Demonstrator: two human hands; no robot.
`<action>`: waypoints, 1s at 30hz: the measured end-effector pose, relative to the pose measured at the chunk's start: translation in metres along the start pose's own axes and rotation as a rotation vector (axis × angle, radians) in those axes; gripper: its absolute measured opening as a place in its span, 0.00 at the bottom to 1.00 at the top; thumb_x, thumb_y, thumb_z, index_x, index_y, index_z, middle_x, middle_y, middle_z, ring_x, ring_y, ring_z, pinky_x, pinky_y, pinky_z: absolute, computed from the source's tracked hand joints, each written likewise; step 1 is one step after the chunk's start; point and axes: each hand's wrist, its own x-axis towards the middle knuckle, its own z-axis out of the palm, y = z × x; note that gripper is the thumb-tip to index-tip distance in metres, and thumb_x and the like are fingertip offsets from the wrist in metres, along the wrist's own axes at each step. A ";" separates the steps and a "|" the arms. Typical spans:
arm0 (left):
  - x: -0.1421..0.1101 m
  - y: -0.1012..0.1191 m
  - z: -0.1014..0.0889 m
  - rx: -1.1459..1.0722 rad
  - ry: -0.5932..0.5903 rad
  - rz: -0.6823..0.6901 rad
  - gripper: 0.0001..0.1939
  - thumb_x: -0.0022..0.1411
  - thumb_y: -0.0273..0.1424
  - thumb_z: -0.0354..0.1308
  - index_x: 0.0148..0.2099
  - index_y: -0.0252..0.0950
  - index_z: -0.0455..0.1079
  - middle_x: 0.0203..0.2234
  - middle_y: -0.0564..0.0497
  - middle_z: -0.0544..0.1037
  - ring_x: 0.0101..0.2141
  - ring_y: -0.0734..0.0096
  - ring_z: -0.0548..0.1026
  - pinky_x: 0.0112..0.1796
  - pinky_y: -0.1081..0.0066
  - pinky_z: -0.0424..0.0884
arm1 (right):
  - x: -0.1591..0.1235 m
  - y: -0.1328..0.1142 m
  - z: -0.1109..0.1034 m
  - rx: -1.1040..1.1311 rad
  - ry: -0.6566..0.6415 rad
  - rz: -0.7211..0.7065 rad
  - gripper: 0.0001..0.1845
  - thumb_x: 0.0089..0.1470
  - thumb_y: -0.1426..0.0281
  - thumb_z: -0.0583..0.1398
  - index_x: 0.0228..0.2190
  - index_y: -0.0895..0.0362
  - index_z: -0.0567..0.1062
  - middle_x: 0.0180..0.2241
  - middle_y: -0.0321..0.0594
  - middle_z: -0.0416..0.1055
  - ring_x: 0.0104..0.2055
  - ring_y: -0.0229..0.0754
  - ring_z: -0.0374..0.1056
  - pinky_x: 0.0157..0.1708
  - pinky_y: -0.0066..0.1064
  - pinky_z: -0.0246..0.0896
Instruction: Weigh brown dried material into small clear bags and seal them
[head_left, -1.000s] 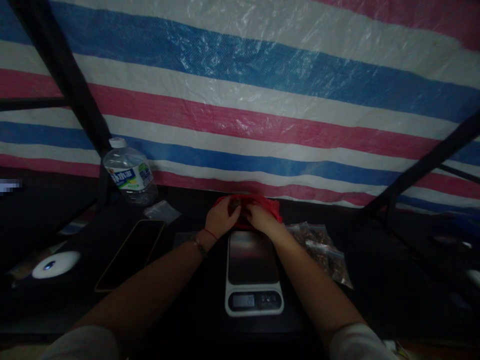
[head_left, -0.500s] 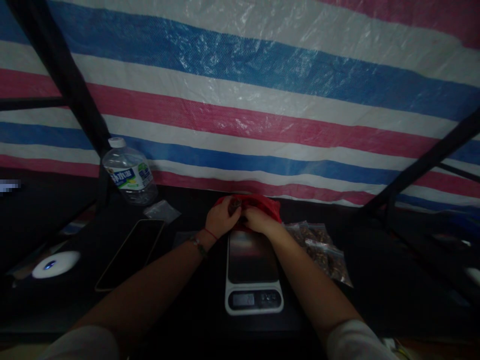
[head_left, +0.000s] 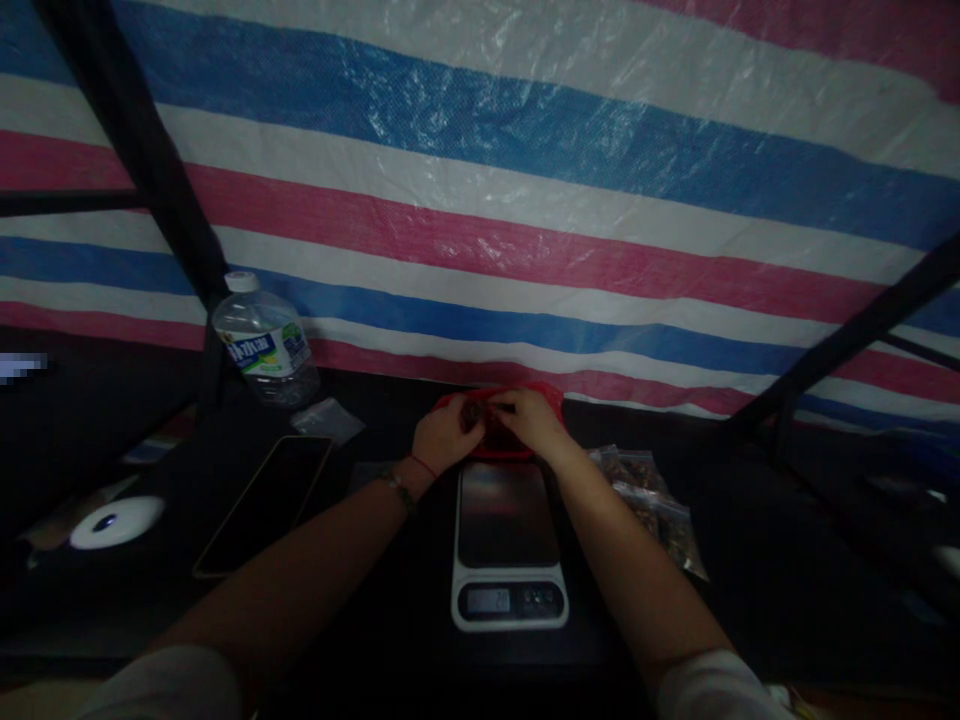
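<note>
Left hand (head_left: 445, 435): curled about a dark brown lump (head_left: 472, 412), thumb on its near side; far fingers hidden, and whether the lump is loose or bagged cannot be made out. Right hand (head_left: 531, 420): thumb and fingers narrowed at the mouth of a red bag (head_left: 553, 397); cannot tell whether anything sits between the tips. The red bag lies directly beyond the scale (head_left: 508, 520), its middle covered by both hands, contents in deep shadow. Scale display lit; digits too faint to read surely.

Left wrist carries a red cord (head_left: 424, 467) and a bracelet (head_left: 399, 490). Right of the right forearm, clear packets (head_left: 667, 525) with brown contents overlap; the forearm cuts off part of the pile, so no count. Left side: phone (head_left: 266, 505), screen dark, lower end near the left forearm; small clear bag (head_left: 330, 420), contents indistinct; bottle (head_left: 266, 345), upright, label partly legible; white oval object (head_left: 116, 522), identity unclear. Striped sheet (head_left: 480, 200) behind, cut by the frame edge. Far-right objects too dim to identify.
</note>
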 end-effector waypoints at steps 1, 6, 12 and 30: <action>0.000 0.000 0.000 0.016 -0.014 0.008 0.21 0.60 0.46 0.49 0.51 0.40 0.65 0.35 0.47 0.79 0.36 0.59 0.78 0.35 0.67 0.71 | 0.000 -0.002 -0.001 -0.004 0.039 0.001 0.15 0.51 0.78 0.59 0.40 0.55 0.79 0.41 0.41 0.77 0.44 0.43 0.71 0.48 0.32 0.62; -0.001 0.003 0.002 0.078 -0.080 0.066 0.21 0.59 0.46 0.51 0.48 0.38 0.68 0.35 0.46 0.79 0.37 0.59 0.78 0.36 0.67 0.71 | 0.001 -0.007 0.009 0.065 0.079 -0.051 0.14 0.52 0.78 0.59 0.41 0.56 0.79 0.41 0.42 0.76 0.44 0.42 0.70 0.48 0.34 0.63; -0.002 0.004 0.001 0.084 -0.103 0.086 0.21 0.59 0.45 0.50 0.47 0.38 0.68 0.35 0.45 0.79 0.36 0.59 0.78 0.35 0.67 0.71 | 0.000 -0.007 0.017 0.075 0.003 -0.144 0.16 0.52 0.79 0.59 0.43 0.57 0.76 0.44 0.43 0.74 0.48 0.42 0.67 0.51 0.37 0.59; 0.000 0.001 0.004 0.051 -0.119 0.079 0.23 0.60 0.45 0.50 0.51 0.37 0.67 0.36 0.44 0.79 0.37 0.58 0.78 0.37 0.66 0.71 | 0.000 -0.009 0.012 0.042 0.051 -0.057 0.16 0.55 0.81 0.52 0.41 0.60 0.76 0.43 0.45 0.74 0.46 0.41 0.67 0.50 0.33 0.59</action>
